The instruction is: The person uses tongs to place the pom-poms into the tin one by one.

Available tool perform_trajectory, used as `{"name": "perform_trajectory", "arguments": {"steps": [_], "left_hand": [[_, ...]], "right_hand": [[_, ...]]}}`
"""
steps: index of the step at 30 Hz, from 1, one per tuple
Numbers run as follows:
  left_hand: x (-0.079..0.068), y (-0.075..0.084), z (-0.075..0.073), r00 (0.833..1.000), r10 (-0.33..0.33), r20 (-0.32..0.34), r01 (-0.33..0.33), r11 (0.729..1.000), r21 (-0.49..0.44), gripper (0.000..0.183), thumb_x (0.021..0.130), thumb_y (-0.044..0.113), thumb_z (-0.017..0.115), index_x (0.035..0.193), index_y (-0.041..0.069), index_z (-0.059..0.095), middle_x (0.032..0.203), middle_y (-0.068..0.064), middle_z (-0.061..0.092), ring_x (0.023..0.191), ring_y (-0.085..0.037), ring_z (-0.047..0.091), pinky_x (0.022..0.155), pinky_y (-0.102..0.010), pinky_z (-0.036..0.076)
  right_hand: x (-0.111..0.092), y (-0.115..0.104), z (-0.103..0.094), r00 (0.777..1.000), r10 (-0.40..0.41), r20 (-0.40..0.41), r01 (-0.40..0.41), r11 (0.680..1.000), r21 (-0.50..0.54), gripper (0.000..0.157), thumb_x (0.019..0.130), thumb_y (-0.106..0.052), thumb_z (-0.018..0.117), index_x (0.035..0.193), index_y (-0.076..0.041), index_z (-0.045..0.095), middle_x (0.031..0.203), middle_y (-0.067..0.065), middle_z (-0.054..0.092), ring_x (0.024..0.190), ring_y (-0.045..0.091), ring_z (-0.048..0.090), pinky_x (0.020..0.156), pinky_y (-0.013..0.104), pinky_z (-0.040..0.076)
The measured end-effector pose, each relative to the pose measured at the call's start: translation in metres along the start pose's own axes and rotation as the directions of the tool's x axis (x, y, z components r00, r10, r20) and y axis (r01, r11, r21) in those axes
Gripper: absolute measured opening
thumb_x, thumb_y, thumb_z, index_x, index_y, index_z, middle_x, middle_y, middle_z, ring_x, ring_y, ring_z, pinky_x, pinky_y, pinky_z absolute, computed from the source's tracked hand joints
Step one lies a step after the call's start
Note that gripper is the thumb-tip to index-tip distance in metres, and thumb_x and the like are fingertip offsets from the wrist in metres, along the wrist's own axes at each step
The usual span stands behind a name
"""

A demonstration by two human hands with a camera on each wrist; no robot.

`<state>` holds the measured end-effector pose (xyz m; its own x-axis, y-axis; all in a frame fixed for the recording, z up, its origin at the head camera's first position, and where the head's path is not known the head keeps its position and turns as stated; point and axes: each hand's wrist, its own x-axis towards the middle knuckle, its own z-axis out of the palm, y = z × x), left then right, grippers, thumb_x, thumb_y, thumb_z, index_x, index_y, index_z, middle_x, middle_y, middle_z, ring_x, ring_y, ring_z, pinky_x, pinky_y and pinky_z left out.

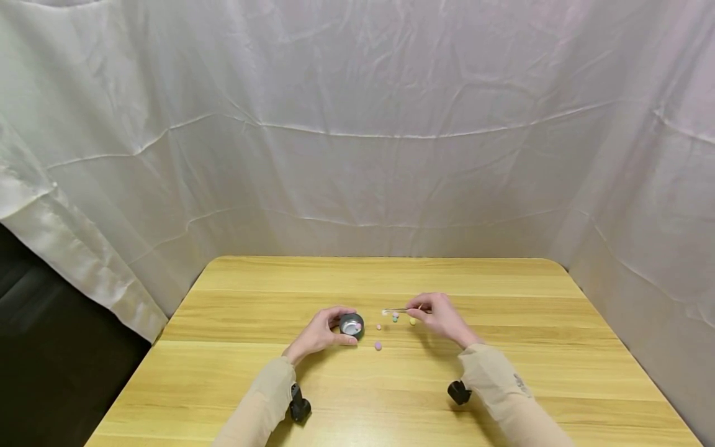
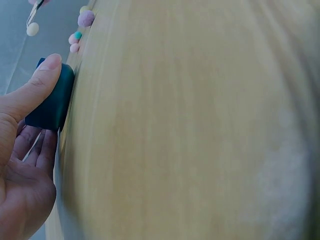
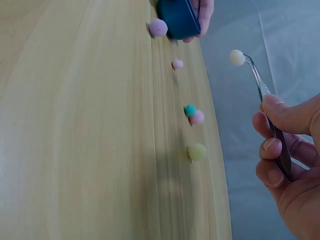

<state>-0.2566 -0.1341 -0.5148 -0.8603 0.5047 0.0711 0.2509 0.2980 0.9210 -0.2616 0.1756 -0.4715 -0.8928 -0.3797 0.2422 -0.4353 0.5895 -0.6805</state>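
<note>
In the head view, my left hand [image 1: 318,335] holds a small round dark bowl [image 1: 347,328] on the table, thumb on the near side and fingers around the far side. A pink pom-pom [image 1: 358,326] shows inside its silvery interior. My right hand [image 1: 444,318] pinches bent-tip metal tweezers [image 3: 261,87] between thumb and fingers. At the tweezers' tips a white pom-pom [image 3: 237,57] is gripped, above the table and to the right of the bowl. Below lie a purple pom-pom [image 1: 378,346], a small pink one [image 1: 378,327], a teal one [image 3: 189,110] touching another pink one [image 3: 198,117], and a yellow one [image 3: 197,151].
The wooden table [image 1: 251,385] has rounded far corners. Pale curtains [image 1: 368,174] hang behind it and at both sides. A dark surface [image 1: 50,347] shows beyond the left edge. Black wrist cameras hang under both sleeves, the left one [image 1: 300,405] close over the tabletop.
</note>
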Motion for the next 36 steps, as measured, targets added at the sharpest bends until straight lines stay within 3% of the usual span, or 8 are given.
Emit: {"name": "perform_trajectory", "arguments": {"steps": [14,36], "left_hand": [[0.0,0.0,0.001,1.0,0.003,-0.008,-0.003,1.0,0.015,0.062,0.082,0.008,0.083,0.137,-0.002,0.056,0.134,-0.023,0.062,0.123,-0.039,0.061,0.108,-0.049,0.049],[0.002,-0.001,0.002,1.0,-0.01,-0.017,0.01,1.0,0.009,0.063,0.082,0.007,0.083,0.137,-0.004,0.056,0.134,-0.024,0.062,0.125,-0.039,0.06,0.11,-0.051,0.048]], "right_hand": [[0.007,-0.012,0.011,1.0,-0.005,0.011,0.005,1.0,0.013,0.009,0.091,-0.009,0.073,0.095,-0.004,0.079,0.089,0.009,0.075,0.066,0.009,0.059,0.053,0.018,0.047],[0.017,-0.025,0.03,0.998,-0.019,0.053,0.018,1.0,0.021,0.009,0.093,-0.01,0.071,0.096,-0.008,0.079,0.09,0.006,0.076,0.073,0.008,0.062,0.06,0.018,0.051]]}}
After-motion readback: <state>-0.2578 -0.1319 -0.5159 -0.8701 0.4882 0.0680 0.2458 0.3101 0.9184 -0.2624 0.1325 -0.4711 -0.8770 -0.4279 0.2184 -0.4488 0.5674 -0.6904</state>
